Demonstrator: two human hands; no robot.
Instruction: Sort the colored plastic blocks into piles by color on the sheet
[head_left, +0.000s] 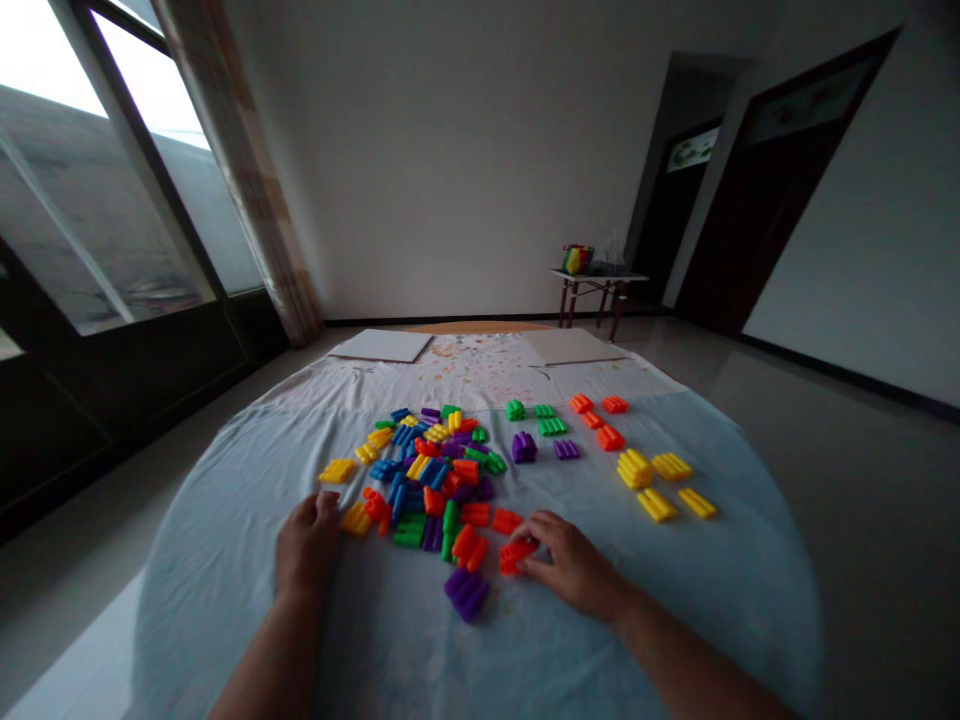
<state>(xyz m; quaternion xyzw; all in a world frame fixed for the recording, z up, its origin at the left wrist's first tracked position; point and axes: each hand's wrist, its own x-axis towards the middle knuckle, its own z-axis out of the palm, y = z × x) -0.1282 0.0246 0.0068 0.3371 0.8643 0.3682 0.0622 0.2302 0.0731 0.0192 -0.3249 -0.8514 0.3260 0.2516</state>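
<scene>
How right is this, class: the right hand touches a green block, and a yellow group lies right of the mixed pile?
Green is wrong: the head view shows the right hand touching an orange block. The yellow group does lie right of the mixed pile.

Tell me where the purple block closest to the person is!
In the head view, the purple ridged plastic block lies low near centre on the pale blue cloth, just below an orange ridged plastic block and left of the right hand.
</scene>
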